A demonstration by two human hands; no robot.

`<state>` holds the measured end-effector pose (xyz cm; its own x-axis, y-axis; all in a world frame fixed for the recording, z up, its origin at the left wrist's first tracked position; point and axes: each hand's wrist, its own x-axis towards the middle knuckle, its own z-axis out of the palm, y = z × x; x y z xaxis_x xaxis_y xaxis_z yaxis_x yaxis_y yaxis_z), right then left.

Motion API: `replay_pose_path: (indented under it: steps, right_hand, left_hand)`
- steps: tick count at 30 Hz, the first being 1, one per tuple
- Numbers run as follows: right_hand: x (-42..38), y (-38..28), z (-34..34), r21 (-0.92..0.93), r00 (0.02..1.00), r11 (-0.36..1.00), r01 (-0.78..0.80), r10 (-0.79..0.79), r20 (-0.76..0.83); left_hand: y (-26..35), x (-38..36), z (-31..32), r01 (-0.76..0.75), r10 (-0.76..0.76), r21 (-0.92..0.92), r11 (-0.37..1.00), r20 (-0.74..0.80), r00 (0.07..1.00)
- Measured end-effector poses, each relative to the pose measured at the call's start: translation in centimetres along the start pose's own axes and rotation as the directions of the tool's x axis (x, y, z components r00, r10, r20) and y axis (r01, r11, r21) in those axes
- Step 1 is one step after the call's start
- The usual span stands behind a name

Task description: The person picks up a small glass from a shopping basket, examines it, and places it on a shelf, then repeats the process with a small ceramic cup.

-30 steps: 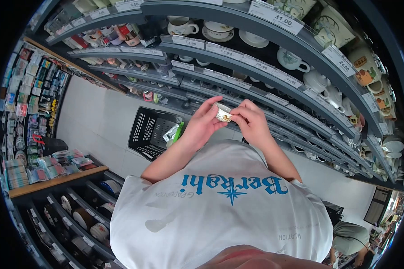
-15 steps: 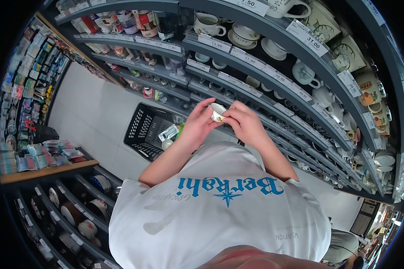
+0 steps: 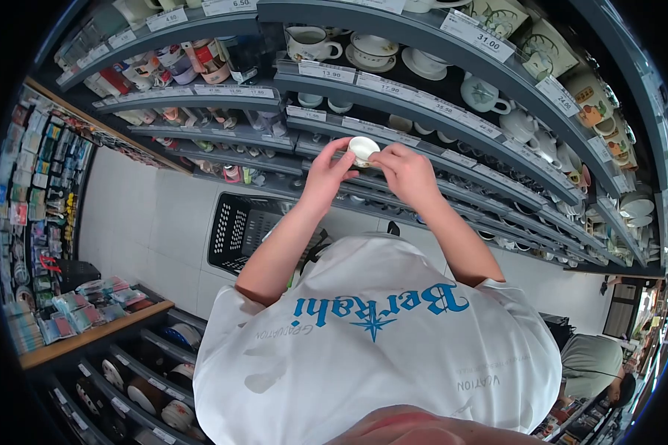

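Observation:
Between both hands is a small white cup (image 3: 364,150) with a floral pattern on its outside. Its open mouth faces up toward me, and the inside looks plain white. My left hand (image 3: 326,175) is closed around the cup's left side. On the other side, the fingers of my right hand (image 3: 407,173) pinch it near the rim. The cup is held in front of the tableware shelves, above floor height. A white jug (image 3: 309,46) and a stacked cup with saucer (image 3: 372,53) stand on a shelf beyond it.
A black shopping basket (image 3: 230,236) sits on the floor below my left forearm, partly hidden by it. A teapot (image 3: 482,94) and price labels line the curved shelves. Pans (image 3: 142,394) fill a rack at lower left. Another person (image 3: 592,363) bends at lower right.
Both hands have moved up and farther out with the cup, which now shows more of its inside. The view has shifted, and the other person at lower right is more visible.

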<state>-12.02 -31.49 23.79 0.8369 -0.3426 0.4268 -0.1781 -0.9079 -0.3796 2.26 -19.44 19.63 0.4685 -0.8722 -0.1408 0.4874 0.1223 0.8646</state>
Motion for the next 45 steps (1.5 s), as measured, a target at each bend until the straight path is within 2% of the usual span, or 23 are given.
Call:
replay_pose_path:
  steps: [2,6,8,10,13,16,19,23,25,26,28,29,31,35,37,41,43,45]
  right_hand:
    - [0.2,0.9,0.4,-0.040,0.999,0.999,-0.001,-0.001,-0.050]
    - [0.8,2.6,1.4,-0.137,0.992,0.990,-0.017,-0.001,-0.127]
    - [1.3,3.4,2.0,-0.172,0.988,0.985,-0.018,-0.009,-0.154]
    - [1.8,4.3,2.6,-0.225,0.988,0.974,-0.032,-0.002,-0.151]
    - [2.8,5.7,3.5,-0.290,0.985,0.957,-0.028,-0.023,-0.170]
    - [3.5,6.4,4.1,-0.321,0.992,0.945,-0.067,0.028,-0.123]
    - [4.3,7.4,4.6,-0.390,0.995,0.920,-0.023,-0.019,-0.103]
    - [4.6,8.1,5.2,-0.393,0.998,0.919,-0.025,-0.003,-0.069]
    - [4.7,8.3,5.6,-0.389,0.989,0.910,-0.144,0.149,-0.017]
    - [4.9,8.5,5.8,-0.387,0.989,0.911,-0.141,0.146,-0.016]
    - [5.6,8.9,5.9,-0.392,0.982,0.900,-0.190,0.176,-0.074]
    - [5.8,9.1,5.9,-0.390,0.982,0.901,-0.190,0.175,-0.073]
    - [6.1,9.4,5.6,-0.295,0.972,0.931,-0.213,0.232,0.029]
    - [6.4,10.1,5.4,-0.320,0.974,0.933,-0.164,0.204,0.098]
    - [6.8,8.8,4.4,-0.181,0.952,0.951,-0.251,0.277,0.131]
    - [6.5,11.1,6.4,-0.191,0.968,0.957,-0.219,0.237,0.081]
    - [7.1,10.3,5.8,-0.228,0.942,0.926,-0.300,0.325,0.082]
    - [7.5,10.3,5.7,-0.179,0.926,0.921,-0.345,0.365,0.095]
  left_hand:
    - [-0.4,1.6,-0.6,-0.048,0.041,0.246,0.968,0.037,0.999]
    - [-0.2,4.5,-0.2,-0.088,0.075,0.294,0.952,0.055,0.996]
    - [0.7,5.6,0.3,-0.080,0.072,0.398,0.914,0.036,0.997]
    - [0.4,6.9,0.2,-0.104,0.094,0.393,0.914,0.045,0.995]
    - [0.3,8.3,-0.1,-0.132,0.160,0.570,0.811,0.000,0.987]
    - [0.6,9.3,-0.3,-0.166,0.209,0.628,0.760,0.006,0.978]
    - [1.3,9.7,0.0,-0.109,0.188,0.715,0.690,-0.033,0.982]
    - [2.2,10.7,0.1,-0.053,0.087,0.761,0.647,-0.004,0.996]
    - [2.3,11.2,0.4,-0.033,0.062,0.798,0.602,-0.005,0.998]
    - [2.3,11.5,0.3,-0.032,0.063,0.799,0.601,-0.008,0.998]
    - [2.0,12.2,0.1,-0.061,0.043,0.893,0.446,0.046,0.998]
    - [1.7,12.5,0.0,-0.059,0.043,0.894,0.445,0.045,0.998]
    - [1.6,12.6,0.0,-0.074,0.084,0.890,0.450,0.041,0.996]
    - [1.5,12.8,0.4,-0.094,0.110,0.895,0.435,0.051,0.993]
    - [1.5,13.3,0.6,-0.032,0.031,0.947,0.318,0.023,0.999]
    - [2.2,13.7,1.3,0.000,-0.059,0.968,0.251,0.015,0.998]
    - [2.6,13.7,1.7,0.023,-0.095,0.989,0.145,-0.009,0.995]
    - [2.5,14.0,1.7,0.017,-0.102,0.992,0.125,-0.004,0.995]
